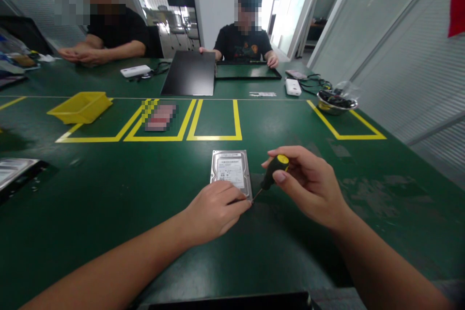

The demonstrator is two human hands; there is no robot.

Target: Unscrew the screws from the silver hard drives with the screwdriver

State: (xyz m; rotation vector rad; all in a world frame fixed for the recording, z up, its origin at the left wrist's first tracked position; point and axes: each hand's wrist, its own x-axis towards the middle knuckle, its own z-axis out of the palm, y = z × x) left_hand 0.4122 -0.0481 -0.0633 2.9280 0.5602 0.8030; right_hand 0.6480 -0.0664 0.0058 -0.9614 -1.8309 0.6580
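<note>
A silver hard drive [229, 167] with a white label lies flat on the green table in front of me. Over its near end rests my left hand [218, 210], fingers closed together at the near right corner and hiding that end of the drive. My right hand [312, 181] grips a screwdriver [273, 172] with a black handle and yellow cap between thumb and fingers. The tool is tilted, and its thin shaft runs down to the drive's near right corner, beside my left fingertips. Any screw at the tip is too small to make out.
Yellow tape marks areas on the table [127, 213]. A yellow bin [82, 108] stands at left, and a metal bowl [336, 104] of dark cables at right. Two people sit across; one holds a black panel [191, 75]. Another drive-like device [16, 169] lies at far left.
</note>
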